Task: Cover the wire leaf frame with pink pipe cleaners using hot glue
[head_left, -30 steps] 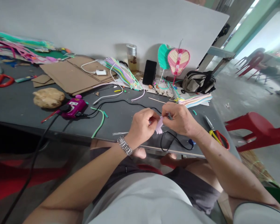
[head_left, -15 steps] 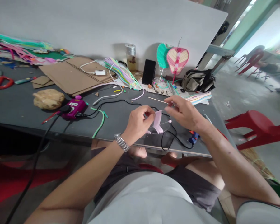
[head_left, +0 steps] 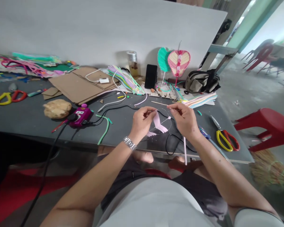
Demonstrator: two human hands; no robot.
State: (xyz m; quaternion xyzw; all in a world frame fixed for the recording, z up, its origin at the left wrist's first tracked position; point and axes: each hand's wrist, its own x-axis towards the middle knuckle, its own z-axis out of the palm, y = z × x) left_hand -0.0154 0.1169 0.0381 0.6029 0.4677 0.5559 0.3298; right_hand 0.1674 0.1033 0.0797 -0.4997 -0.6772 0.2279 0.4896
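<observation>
Pale-pink flat folded strip on a round thin-wire frame sat, in the head view, over the dark grey tabletop, between the left hand, pinching it probably to steady the frame, and, apart from that, the right hand, fingers closed, apparently holding a narrow pink ribbon. Red-and-yellow-handled metal scissors lay within easy reach.

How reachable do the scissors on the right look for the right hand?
Likely yes: the scissors lie uncovered just right of the right forearm, though the right hand seems to hold a lilac strip.
</observation>
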